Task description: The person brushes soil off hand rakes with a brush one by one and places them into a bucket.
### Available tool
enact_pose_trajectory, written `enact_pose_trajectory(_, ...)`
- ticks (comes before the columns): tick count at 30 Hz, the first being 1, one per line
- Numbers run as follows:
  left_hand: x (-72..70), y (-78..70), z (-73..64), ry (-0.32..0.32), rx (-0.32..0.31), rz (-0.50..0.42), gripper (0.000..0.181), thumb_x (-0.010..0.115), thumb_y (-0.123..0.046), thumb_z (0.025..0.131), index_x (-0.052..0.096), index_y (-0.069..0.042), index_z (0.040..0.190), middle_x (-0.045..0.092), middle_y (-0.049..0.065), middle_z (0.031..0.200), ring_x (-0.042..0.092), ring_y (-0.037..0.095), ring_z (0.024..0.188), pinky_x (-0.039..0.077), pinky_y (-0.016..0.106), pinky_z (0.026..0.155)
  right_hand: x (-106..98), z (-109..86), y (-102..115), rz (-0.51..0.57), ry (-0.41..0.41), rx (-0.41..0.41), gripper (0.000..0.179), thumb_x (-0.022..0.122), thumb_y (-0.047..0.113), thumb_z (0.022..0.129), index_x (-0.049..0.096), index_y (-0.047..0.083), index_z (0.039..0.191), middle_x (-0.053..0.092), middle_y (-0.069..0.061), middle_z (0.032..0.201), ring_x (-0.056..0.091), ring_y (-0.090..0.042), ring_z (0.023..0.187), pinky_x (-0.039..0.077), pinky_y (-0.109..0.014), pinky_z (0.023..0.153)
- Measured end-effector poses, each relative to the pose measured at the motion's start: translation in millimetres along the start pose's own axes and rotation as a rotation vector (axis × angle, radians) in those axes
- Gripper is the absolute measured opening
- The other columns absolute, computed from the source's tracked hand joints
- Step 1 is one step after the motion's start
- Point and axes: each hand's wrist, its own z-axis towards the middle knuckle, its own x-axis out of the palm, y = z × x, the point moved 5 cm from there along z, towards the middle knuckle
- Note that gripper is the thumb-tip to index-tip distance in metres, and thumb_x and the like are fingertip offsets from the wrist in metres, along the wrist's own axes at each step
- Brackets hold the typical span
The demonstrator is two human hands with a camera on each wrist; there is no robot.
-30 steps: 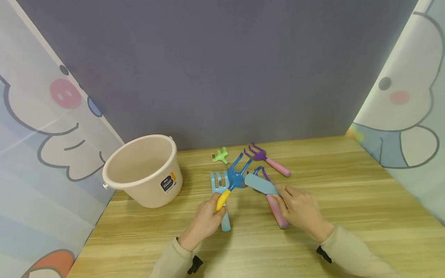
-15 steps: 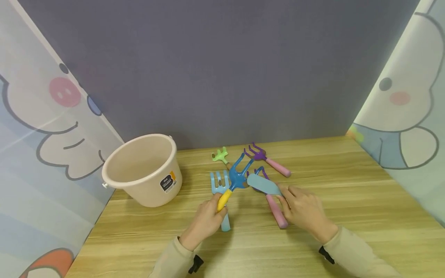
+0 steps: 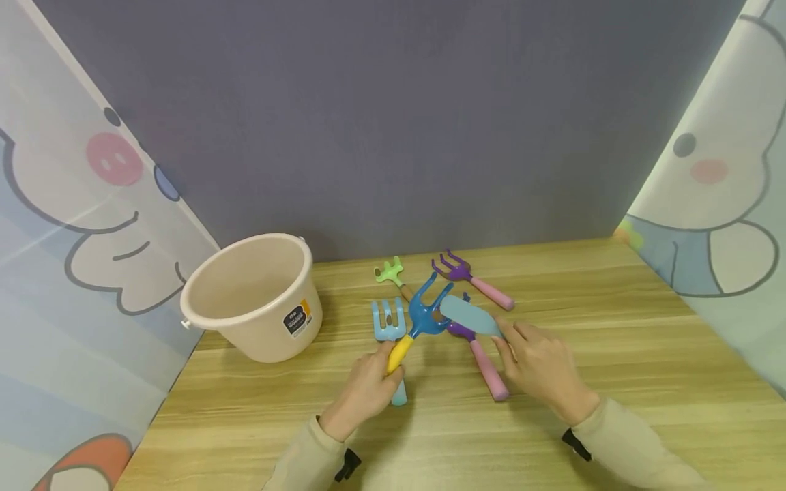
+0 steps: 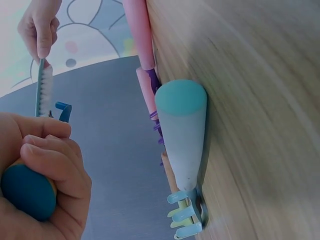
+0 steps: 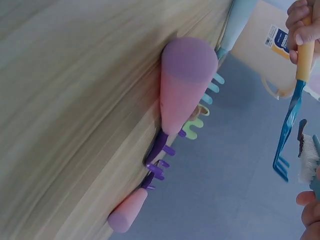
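My left hand [image 3: 364, 387] grips the yellow handle of a blue three-pronged hand rake [image 3: 424, 318], its prongs pointing away from me above the table. My right hand [image 3: 540, 360] holds a light blue scrub brush [image 3: 471, 316] by its near end. White bristles [image 5: 307, 162] show under the brush in the right wrist view, facing the rake. In the head view the brush's tip overlaps the rake's right side, right by a brown spot [image 3: 438, 316]. Beneath my left hand lies a light blue hand rake [image 3: 389, 332]; a purple rake with a pink handle [image 3: 489, 372] lies below the brush.
A beige bucket [image 3: 258, 341] stands at the left of the wooden table [image 3: 614, 341]. Farther back lie a small green rake [image 3: 389, 272] and another purple rake with a pink handle [image 3: 491, 292]. A grey panel [image 3: 393, 136] rises behind the table.
The blue rake has shifted slightly right in my left hand. My right hand has moved the brush a little right and away from me. The tools on the table stay put.
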Motion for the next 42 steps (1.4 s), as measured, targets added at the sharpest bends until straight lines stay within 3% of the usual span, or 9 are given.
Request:
enact_pose_trajectory(7,-0.2,-2.8,1.5,0.002,0.007,0.003,0.032,0.052,-0.013,0.090,0.047,-0.001,0.120,0.051,0.002,0.066,0.044,0.007,0.043,0.039,0.020,0.038,6,5.7,10,-0.027,-0.005,-0.066,0.045,0.035,0.034,0.097,0.065,0.001,0.101,0.050,-0.003,0.059,0.038,-0.010,0.041,0.029,-0.022,0.035)
enact_pose_trajectory(12,-0.1,-4.3,1.6,0.004,0.010,0.010,0.036,0.052,-0.013,0.090,0.046,0.000,0.124,0.051,0.002,0.068,0.044,0.007,0.045,0.040,0.022,0.041,9,10.5,17,-0.012,-0.036,-0.088,0.045,0.036,0.033,0.096,0.066,0.001,0.101,0.048,-0.002,0.058,0.031,-0.007,0.041,0.024,-0.019,0.034)
enact_pose_trajectory(22,0.1,-9.8,2.8,-0.013,0.041,-0.003,0.041,0.052,-0.012,0.090,0.044,0.003,0.127,0.051,0.004,0.069,0.044,0.005,0.044,0.039,0.020,0.039,18,9.7,25,-0.013,0.052,-0.066,0.052,0.025,0.034,0.099,0.066,0.002,0.101,0.053,-0.002,0.057,0.029,-0.005,0.039,0.019,-0.015,0.033)
enact_pose_trajectory(28,0.2,-9.9,2.4,-0.033,0.054,0.007,0.037,0.053,-0.011,0.089,0.047,0.003,0.123,0.051,0.003,0.066,0.043,0.005,0.044,0.038,0.019,0.039,15,7.9,25,-0.101,0.020,-0.176,0.049,0.026,0.028,0.099,0.066,0.000,0.101,0.052,-0.003,0.056,0.023,-0.005,0.039,0.015,-0.015,0.033)
enact_pose_trajectory(32,3.9,-8.1,2.5,-0.015,0.051,-0.020,0.035,0.053,-0.009,0.089,0.048,0.004,0.120,0.050,0.002,0.066,0.043,0.004,0.042,0.038,0.018,0.037,13,5.5,21,-0.155,0.042,-0.238,0.046,0.025,0.028,0.099,0.061,-0.001,0.099,0.044,0.000,0.053,0.020,-0.005,0.041,0.013,-0.015,0.036)
enact_pose_trajectory(35,7.0,-6.6,2.4,-0.004,0.044,-0.045,0.033,0.052,-0.009,0.089,0.048,0.004,0.119,0.050,0.001,0.065,0.044,0.003,0.041,0.038,0.016,0.036,13,2.6,19,-0.184,0.069,-0.272,0.046,0.022,0.027,0.100,0.058,-0.001,0.099,0.041,-0.001,0.053,0.022,-0.006,0.042,0.013,-0.016,0.038)
enact_pose_trajectory(42,9.3,-3.1,-0.2,-0.021,0.037,-0.041,0.032,0.053,-0.010,0.088,0.050,0.004,0.117,0.050,0.000,0.063,0.042,0.004,0.042,0.037,0.018,0.037,9,-4.3,14,-0.183,0.114,-0.330,0.043,0.016,0.008,0.098,0.057,-0.004,0.105,0.042,-0.003,0.056,0.030,-0.009,0.042,0.019,-0.017,0.038)
